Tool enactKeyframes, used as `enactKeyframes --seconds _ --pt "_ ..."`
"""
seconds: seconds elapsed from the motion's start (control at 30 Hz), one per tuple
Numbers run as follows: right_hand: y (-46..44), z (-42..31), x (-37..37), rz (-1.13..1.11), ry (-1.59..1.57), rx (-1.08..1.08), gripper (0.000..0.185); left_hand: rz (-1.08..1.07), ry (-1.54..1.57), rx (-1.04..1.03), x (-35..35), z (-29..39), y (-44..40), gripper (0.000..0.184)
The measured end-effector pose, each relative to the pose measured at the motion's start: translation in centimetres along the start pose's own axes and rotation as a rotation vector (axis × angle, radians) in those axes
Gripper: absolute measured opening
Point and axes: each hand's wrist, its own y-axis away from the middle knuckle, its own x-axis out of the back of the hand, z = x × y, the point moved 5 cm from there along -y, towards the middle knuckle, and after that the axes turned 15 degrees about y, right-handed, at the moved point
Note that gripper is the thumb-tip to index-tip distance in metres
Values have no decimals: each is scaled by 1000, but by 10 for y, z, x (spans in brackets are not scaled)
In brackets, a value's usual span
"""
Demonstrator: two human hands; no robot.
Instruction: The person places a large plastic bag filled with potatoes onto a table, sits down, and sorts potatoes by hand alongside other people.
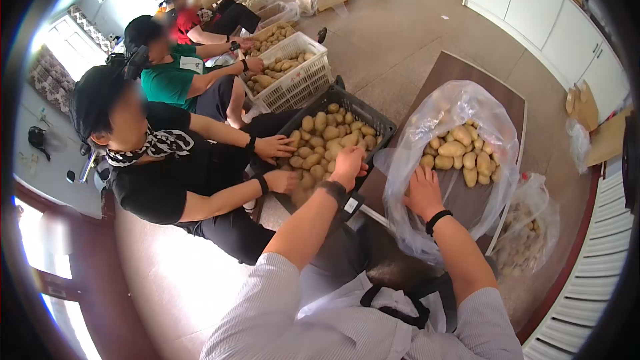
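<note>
My left hand (348, 168) is over the near right side of a black crate (385, 127) full of potatoes (312, 160). Its fingers are curled, with a pale potato (350, 140) at the fingertips; the grip is partly hidden by the hand itself. My right hand (423, 193) lies with fingers spread on the near edge of a large clear plastic bag (400, 210). Inside the opened bag, just beyond those fingers, is a heap of potatoes (460, 150). The bag rests on a dark brown board (443, 83).
A co-worker's two hands (277, 149) reach into the same crate from the left. Farther back, other people sit by a white crate (293, 87) and more potatoes. Another clear bag (530, 220) stands on the floor at right. White cabinets (540, 0) line the far right wall.
</note>
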Motion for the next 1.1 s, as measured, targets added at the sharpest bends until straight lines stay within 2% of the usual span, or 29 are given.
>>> enactKeyframes --seconds 0.1,0.17,0.3,0.4,0.47,0.73,0.8,0.9,0.97,1.1 --pt "-14 0 -5 -36 57 2 74 -20 17 11 -5 0 3 20" --pt "-21 0 -12 -190 72 21 74 -31 -20 33 -10 4 9 23" --pt "-25 -5 -19 -240 95 30 80 -63 -29 42 -10 0 4 24" --pt "-21 -6 -25 -190 66 4 73 -55 -48 52 -8 -4 -1 23" --pt "-15 -5 -30 -71 56 6 67 -60 -54 50 -7 -6 -4 23" --pt "30 18 -30 -48 31 17 47 -100 -103 46 -3 -2 -1 19" --pt "48 34 -41 105 19 -87 46 -85 -82 33 0 -4 1 19" --pt "76 60 -51 49 45 -192 46 -97 -24 54 4 -6 -1 16" --pt "88 72 -50 120 12 -240 47 -58 -26 73 3 -2 5 15" --pt "91 79 -49 128 7 -291 47 -33 -46 85 3 2 7 17"
